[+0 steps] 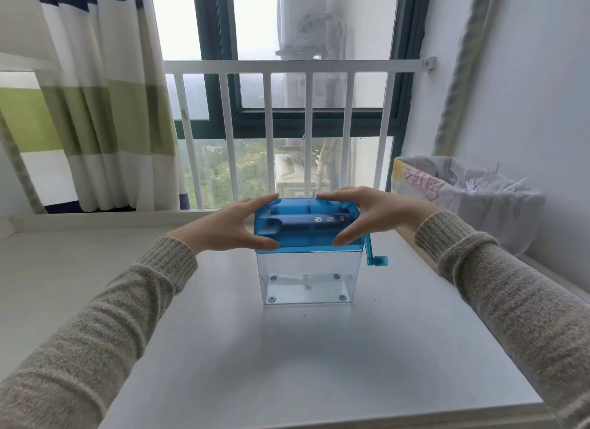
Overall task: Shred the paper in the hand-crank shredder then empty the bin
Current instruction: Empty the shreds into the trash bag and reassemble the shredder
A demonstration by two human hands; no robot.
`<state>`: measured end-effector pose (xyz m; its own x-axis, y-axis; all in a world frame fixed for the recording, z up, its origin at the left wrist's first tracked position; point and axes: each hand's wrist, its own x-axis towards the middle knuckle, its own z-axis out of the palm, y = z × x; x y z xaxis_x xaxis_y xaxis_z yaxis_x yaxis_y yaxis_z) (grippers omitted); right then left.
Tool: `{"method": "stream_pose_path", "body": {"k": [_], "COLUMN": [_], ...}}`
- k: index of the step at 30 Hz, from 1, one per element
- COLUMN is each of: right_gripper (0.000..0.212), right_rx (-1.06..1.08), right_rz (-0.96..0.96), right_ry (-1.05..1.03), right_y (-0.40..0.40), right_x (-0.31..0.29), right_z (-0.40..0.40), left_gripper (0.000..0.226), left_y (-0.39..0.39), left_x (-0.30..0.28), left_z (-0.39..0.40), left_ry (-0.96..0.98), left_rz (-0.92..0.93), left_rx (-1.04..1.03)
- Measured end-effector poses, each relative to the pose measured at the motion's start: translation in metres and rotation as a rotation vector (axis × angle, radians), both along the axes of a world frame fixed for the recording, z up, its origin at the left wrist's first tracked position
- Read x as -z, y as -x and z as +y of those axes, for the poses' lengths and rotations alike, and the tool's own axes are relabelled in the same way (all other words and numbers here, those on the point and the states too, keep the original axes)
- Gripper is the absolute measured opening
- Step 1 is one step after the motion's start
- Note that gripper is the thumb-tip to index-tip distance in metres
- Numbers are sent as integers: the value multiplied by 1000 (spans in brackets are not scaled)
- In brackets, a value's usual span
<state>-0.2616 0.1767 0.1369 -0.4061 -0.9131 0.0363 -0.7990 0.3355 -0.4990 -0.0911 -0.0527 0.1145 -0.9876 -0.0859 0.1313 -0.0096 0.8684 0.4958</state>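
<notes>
With the clear bin (308, 277) showing no shreds and standing at the table's (287, 358) 12 o'clock, the left hand (234, 226) grips the blue cutter head (308, 224) at its 9 o'clock end, thumb on the near edge and fingers over the far edge. The right hand (362, 216) grips the 3 o'clock end likewise, above the crank (376, 256). Judged step: reseating the head after emptying into the lined waste basket (498, 205) at 2 o'clock; next, press it level onto the rim, then release.
</notes>
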Motion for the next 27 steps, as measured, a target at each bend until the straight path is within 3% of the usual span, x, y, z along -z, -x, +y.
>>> {"method": "stream_pose_path", "body": {"k": [27], "right_gripper": [80], "right_rx": [46], "right_rz": [-87], "right_ry": [-80], "right_y": [1], "right_x": [9], "right_z": [-1], "left_gripper": [84], "left_y": [7], "left_x": [16], "left_z": [-12], "left_ry": [-193], "left_rz": [-98], "left_rx": [24]}}
